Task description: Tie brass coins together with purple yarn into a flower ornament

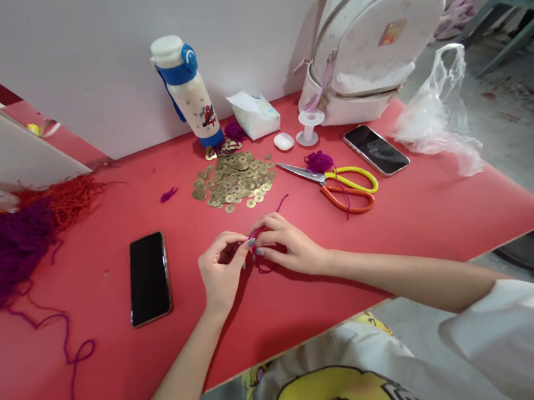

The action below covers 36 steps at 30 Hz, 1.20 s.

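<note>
Over the red table (316, 303), my left hand (222, 267) and my right hand (291, 243) meet with fingertips close together. Both pinch a purple yarn strand (268, 270); a small loop hangs below the fingers, and a loose end pokes out above my right hand. Whether a coin is held in the fingers is hidden. Just beyond the hands lies a heap of brass-coloured coins with holes (238, 177). To the right rest scissors (350, 186) with yellow and orange handles, a small purple yarn bundle (319, 161) touching them.
A black phone (148, 279) lies left of my hands, another phone (376, 149) at the right. Purple yarn (9, 246) and red yarn (70, 205) pile up far left. Behind stand a bottle (192, 99), tissue pack (259, 121), white spool (309, 127), backpack (374, 42) and plastic bag (444, 118).
</note>
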Available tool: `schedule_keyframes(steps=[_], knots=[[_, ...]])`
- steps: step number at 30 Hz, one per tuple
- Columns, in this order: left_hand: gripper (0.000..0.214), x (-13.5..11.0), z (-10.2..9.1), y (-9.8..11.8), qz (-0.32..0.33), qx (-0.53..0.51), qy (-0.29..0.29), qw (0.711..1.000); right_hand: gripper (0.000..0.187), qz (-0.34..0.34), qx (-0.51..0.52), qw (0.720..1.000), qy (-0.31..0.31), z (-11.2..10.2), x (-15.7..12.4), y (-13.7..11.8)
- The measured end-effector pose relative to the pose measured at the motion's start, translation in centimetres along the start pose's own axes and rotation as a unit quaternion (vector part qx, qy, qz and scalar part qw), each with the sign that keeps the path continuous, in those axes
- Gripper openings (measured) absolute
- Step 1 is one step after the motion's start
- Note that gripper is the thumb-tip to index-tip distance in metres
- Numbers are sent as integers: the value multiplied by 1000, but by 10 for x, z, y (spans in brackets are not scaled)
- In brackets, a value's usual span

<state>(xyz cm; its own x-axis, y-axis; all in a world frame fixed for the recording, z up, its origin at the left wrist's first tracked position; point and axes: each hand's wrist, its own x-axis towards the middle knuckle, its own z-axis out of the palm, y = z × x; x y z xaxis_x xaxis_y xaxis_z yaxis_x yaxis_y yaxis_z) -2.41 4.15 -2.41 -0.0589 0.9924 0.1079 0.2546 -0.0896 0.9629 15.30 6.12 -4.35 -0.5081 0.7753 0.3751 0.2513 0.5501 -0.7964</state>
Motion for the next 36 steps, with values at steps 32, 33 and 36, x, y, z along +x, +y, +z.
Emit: schedule_keyframes(steps=[32, 33, 36], knots=[[14, -1, -1, -4, 44, -5, 1, 999, 22, -16, -6, 998, -55, -8, 4, 4], [13, -1, -1, -4, 35, -12, 1, 999, 23, -16, -3, 998, -60, -8, 4, 4], [11, 1, -1, -4, 23, -28, -20, 999, 31, -22, 17, 998, -62, -8, 5, 4]])
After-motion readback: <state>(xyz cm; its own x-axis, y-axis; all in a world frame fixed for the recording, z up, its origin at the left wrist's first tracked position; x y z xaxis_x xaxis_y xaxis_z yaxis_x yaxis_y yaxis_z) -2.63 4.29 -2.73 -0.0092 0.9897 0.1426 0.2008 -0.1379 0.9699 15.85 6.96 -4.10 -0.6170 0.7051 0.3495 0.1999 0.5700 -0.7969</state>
